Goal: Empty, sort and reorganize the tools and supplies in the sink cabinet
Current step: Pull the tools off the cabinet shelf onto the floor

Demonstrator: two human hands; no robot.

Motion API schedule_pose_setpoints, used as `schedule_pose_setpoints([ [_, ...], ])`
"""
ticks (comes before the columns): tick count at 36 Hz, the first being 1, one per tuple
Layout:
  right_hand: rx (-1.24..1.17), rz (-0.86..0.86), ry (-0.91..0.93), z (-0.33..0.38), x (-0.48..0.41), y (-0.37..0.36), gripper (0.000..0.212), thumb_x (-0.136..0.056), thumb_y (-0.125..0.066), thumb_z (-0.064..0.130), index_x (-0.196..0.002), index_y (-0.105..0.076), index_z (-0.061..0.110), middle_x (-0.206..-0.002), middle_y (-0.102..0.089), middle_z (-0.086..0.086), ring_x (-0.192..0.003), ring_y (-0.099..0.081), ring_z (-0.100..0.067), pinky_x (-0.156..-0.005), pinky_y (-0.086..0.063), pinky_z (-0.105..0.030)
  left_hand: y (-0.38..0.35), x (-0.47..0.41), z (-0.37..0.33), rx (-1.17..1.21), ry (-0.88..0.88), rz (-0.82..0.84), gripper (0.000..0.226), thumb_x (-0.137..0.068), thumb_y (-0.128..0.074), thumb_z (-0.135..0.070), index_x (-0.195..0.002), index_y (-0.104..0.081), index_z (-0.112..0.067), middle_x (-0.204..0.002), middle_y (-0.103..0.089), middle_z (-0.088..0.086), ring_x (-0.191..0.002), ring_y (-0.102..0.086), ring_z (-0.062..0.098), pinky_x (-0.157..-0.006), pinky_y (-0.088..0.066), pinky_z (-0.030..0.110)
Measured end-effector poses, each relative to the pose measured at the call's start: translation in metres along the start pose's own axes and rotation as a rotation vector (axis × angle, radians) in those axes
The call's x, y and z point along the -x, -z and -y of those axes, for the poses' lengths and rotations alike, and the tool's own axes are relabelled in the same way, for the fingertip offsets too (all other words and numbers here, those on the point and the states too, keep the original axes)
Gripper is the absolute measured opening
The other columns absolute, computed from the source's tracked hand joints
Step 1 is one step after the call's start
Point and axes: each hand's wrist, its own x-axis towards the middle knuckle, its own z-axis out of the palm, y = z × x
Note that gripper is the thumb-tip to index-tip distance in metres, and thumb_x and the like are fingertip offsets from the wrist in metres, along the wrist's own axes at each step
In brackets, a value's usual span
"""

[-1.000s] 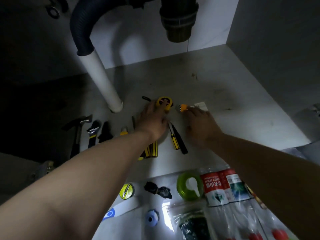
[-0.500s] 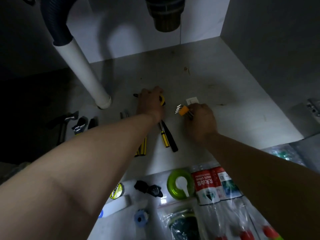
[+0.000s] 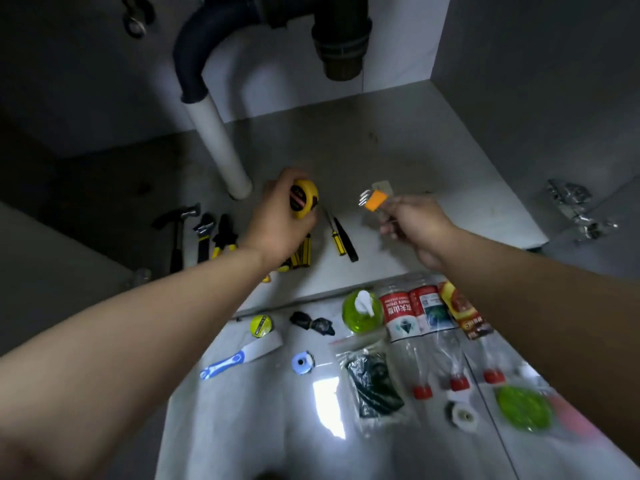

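Looking into a dim cabinet: scuffed grey floor (image 3: 381, 161), white pipe (image 3: 221, 147) upper left. Gripping a yellow tape measure (image 3: 303, 199) mid-frame, left hand (image 3: 280, 220) curled round it; pinching an orange hex-key set (image 3: 374, 200) in the right hand (image 3: 415, 223). Below, glossy tiles (image 3: 242, 427) strewn with bottles (image 3: 401, 317).

Yellow tape measure (image 3: 302, 201), orange hex-key set (image 3: 375, 201), held

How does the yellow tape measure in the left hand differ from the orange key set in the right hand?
The tape measure is a rounded yellow case with a round label, while the key set is a small orange block with thin metal keys sticking out. The tape measure is bulkier and fills the left hand, while the right hand grips only one end of the key set. Both are hand-held over the cabinet floor.
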Motion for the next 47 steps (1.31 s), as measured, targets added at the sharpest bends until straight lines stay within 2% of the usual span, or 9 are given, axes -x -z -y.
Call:
schedule_pose_setpoints([
  [3, 0.062, 0.095, -0.028, 0.007, 0.041, -0.016, 0.008, -0.097, -0.055, 0.013, -0.094, -0.063, 0.012, -0.070, -0.060, -0.004, -0.046, -0.055, -0.007, -0.047, -0.035, -0.022, 0.023, 0.034, 0.003, 0.061, -0.004, 0.025, 0.050, -0.082, -0.077, -0.018, -0.123, -0.052, -0.030, -0.115, -0.062, 0.002, -0.102, -0.062, 0.016, -0.090, -0.052, 0.031],
  [9, 0.112, 0.248, -0.190, -0.022, 0.121, -0.046, 0.009, -0.097, -0.056, 0.008, -0.097, -0.065, 0.005, -0.072, -0.061, -0.008, -0.054, -0.053, -0.012, -0.053, -0.039, -0.024, 0.053, 0.104, 0.017, 0.182, 0.200, 0.042, 0.047, -0.075, -0.088, -0.033, -0.112, -0.060, -0.035, -0.099, -0.069, -0.013, -0.086, -0.066, -0.004, -0.074, -0.051, 0.014],
  [14, 0.188, 0.266, -0.302, -0.072, 0.177, -0.069, 0.008, -0.092, -0.062, 0.009, -0.088, -0.065, 0.003, -0.062, -0.061, -0.009, -0.042, -0.048, -0.011, -0.043, -0.037, -0.020, 0.058, 0.170, 0.041, 0.322, 0.552, 0.146, 0.031, -0.085, -0.082, -0.022, -0.112, -0.067, -0.019, -0.101, -0.072, 0.006, -0.093, -0.070, 0.025, -0.077, -0.061, 0.037],
  [19, 0.261, 0.236, -0.416, -0.128, 0.201, -0.083, 0.028, -0.089, -0.065, 0.011, -0.062, -0.059, 0.008, -0.051, -0.058, -0.009, -0.032, -0.043, -0.013, -0.035, -0.026, -0.015, 0.042, 0.222, 0.071, 0.484, 0.835, 0.102, 0.012, -0.095, -0.071, -0.018, -0.106, -0.068, -0.014, -0.094, -0.072, 0.012, -0.075, -0.065, 0.022, -0.074, -0.054, 0.035],
  [27, 0.258, 0.186, -0.605, -0.194, 0.185, -0.095, 0.017, -0.089, -0.066, 0.008, -0.072, -0.063, 0.008, -0.075, -0.068, -0.016, -0.060, -0.064, -0.023, -0.060, -0.055, -0.032, 0.007, 0.264, 0.124, 0.613, 1.065, 0.076, 0.020, -0.099, -0.058, -0.004, -0.114, -0.067, -0.014, -0.099, -0.076, 0.010, -0.074, -0.070, 0.022, -0.054, -0.048, 0.022],
  [30, 0.094, 0.092, -0.689, -0.218, 0.175, -0.102, 0.012, -0.093, -0.060, 0.008, -0.082, -0.062, 0.011, -0.088, -0.068, -0.012, -0.079, -0.069, -0.024, -0.082, -0.061, -0.040, -0.009, 0.267, 0.141, 0.661, 1.124, 0.051, 0.018, -0.100, -0.061, -0.006, -0.117, -0.065, -0.005, -0.100, -0.077, 0.016, -0.079, -0.073, 0.026, -0.073, -0.060, 0.033],
  [33, -0.100, 0.017, -0.771, -0.234, 0.167, -0.112, 0.014, -0.096, -0.055, 0.004, -0.084, -0.059, 0.010, -0.069, -0.071, -0.006, -0.059, -0.070, -0.016, -0.058, -0.058, -0.029, -0.022, 0.270, 0.154, 0.688, 1.184, 0.051, 0.020, -0.099, -0.064, -0.008, -0.117, -0.068, 0.000, -0.098, -0.078, 0.016, -0.094, -0.075, 0.031, -0.097, -0.057, 0.044],
  [40, -0.455, -0.122, -0.814, -0.242, 0.151, -0.137, 0.010, -0.097, -0.050, -0.002, -0.095, -0.056, 0.006, -0.096, -0.063, -0.012, -0.075, -0.068, -0.019, -0.051, -0.056, -0.022, -0.037, 0.272, 0.167, 0.756, 1.295, -0.013, 0.021, -0.095, -0.069, -0.010, -0.116, -0.069, -0.006, -0.108, -0.076, 0.014, -0.105, -0.072, 0.029, -0.101, -0.055, 0.044],
  [47, -0.624, -0.203, -0.780, -0.236, 0.149, -0.147, 0.015, -0.096, -0.055, -0.002, -0.111, -0.058, -0.003, -0.108, -0.066, -0.021, -0.100, -0.070, -0.029, -0.081, -0.061, -0.035, -0.038, 0.267, 0.173, 0.779, 1.332, -0.068, 0.019, -0.095, -0.071, -0.015, -0.113, -0.067, -0.012, -0.106, -0.077, 0.011, -0.102, -0.072, 0.026, -0.101, -0.055, 0.041],
])
